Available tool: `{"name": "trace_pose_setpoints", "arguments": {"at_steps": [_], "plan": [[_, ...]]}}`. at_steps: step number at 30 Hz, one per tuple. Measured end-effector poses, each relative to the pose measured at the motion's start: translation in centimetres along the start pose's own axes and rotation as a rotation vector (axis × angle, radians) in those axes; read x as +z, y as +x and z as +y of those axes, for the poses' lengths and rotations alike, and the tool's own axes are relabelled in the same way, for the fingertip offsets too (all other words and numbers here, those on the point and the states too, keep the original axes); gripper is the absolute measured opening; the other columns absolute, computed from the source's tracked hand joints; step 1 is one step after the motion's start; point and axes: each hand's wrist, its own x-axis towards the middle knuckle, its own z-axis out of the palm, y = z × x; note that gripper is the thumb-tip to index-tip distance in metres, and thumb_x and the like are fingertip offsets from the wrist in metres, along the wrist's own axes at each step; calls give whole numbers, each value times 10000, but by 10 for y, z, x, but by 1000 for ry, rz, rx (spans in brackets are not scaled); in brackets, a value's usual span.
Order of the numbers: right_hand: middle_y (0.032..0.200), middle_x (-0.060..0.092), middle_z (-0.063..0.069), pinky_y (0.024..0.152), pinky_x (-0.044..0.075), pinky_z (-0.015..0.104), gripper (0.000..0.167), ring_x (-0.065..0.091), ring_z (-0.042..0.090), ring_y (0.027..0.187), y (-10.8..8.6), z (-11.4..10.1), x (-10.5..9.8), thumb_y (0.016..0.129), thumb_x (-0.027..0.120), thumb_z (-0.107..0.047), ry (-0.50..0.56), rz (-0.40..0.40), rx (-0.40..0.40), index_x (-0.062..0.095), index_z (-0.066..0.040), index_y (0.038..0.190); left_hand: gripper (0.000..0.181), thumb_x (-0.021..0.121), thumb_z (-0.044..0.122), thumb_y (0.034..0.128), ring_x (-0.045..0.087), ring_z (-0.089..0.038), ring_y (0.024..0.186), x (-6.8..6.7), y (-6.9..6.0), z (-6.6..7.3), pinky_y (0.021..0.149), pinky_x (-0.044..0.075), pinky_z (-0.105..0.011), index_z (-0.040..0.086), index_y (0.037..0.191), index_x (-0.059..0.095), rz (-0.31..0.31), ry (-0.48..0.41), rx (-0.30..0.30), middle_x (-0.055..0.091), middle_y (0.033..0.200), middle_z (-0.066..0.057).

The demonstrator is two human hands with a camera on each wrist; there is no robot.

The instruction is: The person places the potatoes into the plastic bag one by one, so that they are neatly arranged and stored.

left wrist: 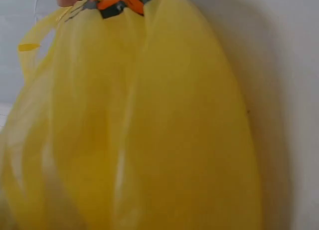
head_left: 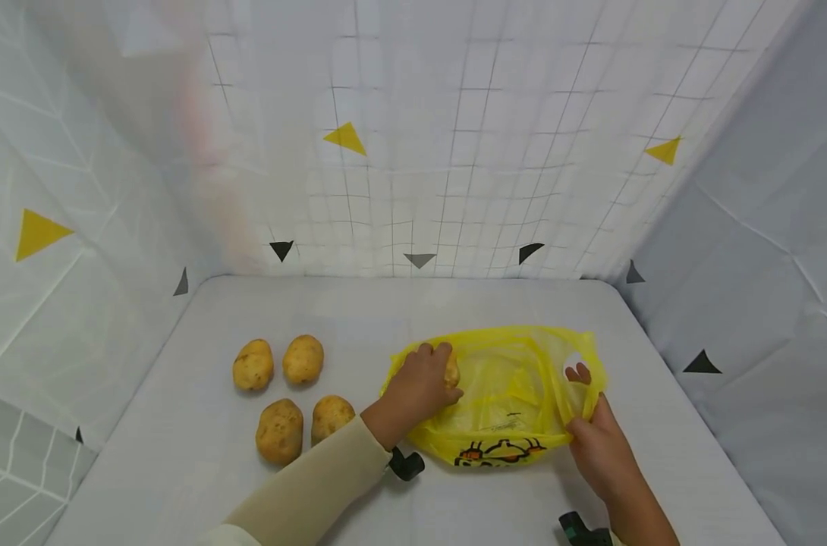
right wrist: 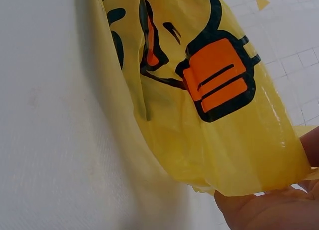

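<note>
A yellow plastic bag (head_left: pixel 512 379) with a black and orange printed design lies on its side, its opening spread. My left hand (head_left: pixel 420 385) reaches over the bag's left part and holds a potato (head_left: pixel 452 370), mostly covered by the fingers. At the bag's right end, my right hand (head_left: pixel 599 447) pinches the edge between thumb and fingers; two fingertips show through a handle hole. The right wrist view shows the right thumb and fingers (right wrist: pixel 271 210) on the bag's rim. Yellow plastic (left wrist: pixel 164 115) fills most of the left wrist view, which hides the left hand.
Left of the bag are two potatoes at the back, one (head_left: pixel 253 365) beside another (head_left: pixel 303 359). In front of them lie a third potato (head_left: pixel 280 431) and one (head_left: pixel 331 416) partly behind the left sleeve (head_left: pixel 325 478). White sheeting walls (head_left: pixel 413 189) enclose the white table (head_left: pixel 359 303).
</note>
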Motion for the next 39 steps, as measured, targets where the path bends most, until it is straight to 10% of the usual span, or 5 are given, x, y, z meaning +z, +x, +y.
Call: {"name": "trace_pose_setpoints", "arguments": {"at_steps": [16,25,39], "plan": [[1766,-112,-40,1240,142,504,971,-29,264,1632,3,7,1,948,350,127,19,7,7,-59,-364,1678,794,800,538,892,578,-285,1082,3,-4,4,924,554,-389,169,1501,448,21,10,12,548,1314,-126],[1768,-89,51,1040,367,62,955,26,273,1605,1,11,-2,924,327,141,50,-36,-82,-44,-294,1690,832,785,561,898,559,-350,1217,5,-7,4,999,540,-433,154,1537,440,54,34,36,502,1435,-163],[1770,-84,9,1077,344,78,950,7,227,1611,0,9,-2,928,320,138,44,-32,-65,-21,-316,1690,860,777,564,901,515,-380,1327,4,-11,2,1060,516,-448,146,1559,414,63,58,53,438,1521,-183]]}}
